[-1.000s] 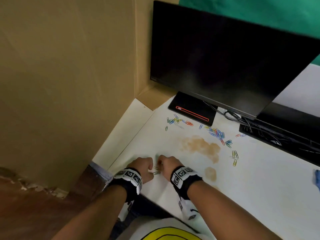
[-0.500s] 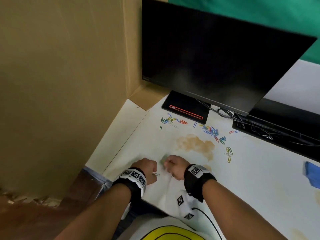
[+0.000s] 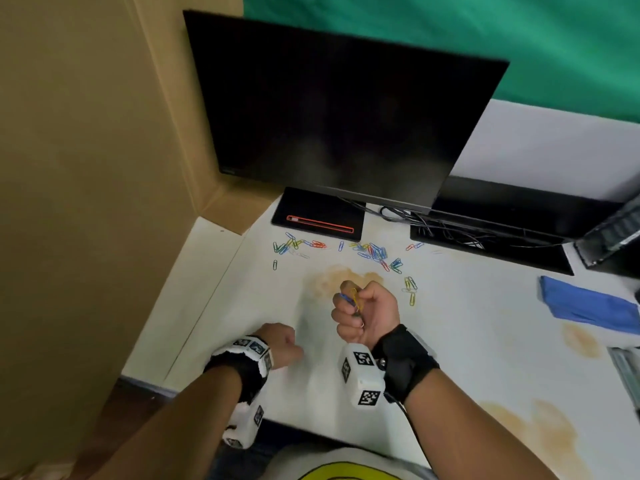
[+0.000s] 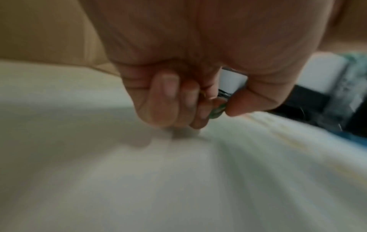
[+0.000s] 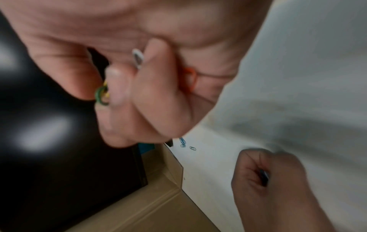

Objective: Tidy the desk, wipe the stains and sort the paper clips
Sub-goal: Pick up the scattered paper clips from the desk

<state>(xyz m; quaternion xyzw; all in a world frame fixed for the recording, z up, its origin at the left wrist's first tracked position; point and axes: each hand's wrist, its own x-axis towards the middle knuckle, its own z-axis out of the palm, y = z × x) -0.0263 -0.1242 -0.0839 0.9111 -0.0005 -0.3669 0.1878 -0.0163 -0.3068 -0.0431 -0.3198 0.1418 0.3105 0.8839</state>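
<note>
Your right grip (image 3: 363,311): raised off the desk (image 3: 467,341), fingers curled round a bunch of paper clips (image 3: 354,299), yellow and blue ends showing.
Your left grip (image 3: 282,344): fisted, low on the desk, just left of and nearer you than the right grip; contents not visible.
Brown stain (image 3: 332,277): directly beyond the right grip, partly hidden by it.
Loose paper clips (image 3: 375,252): scattered beyond the stain; a few more (image 3: 410,289) just right of the right grip.
Monitor (image 3: 339,112): dark, far beyond both grips.
Blue cloth (image 3: 588,306): well right of the right grip.
</note>
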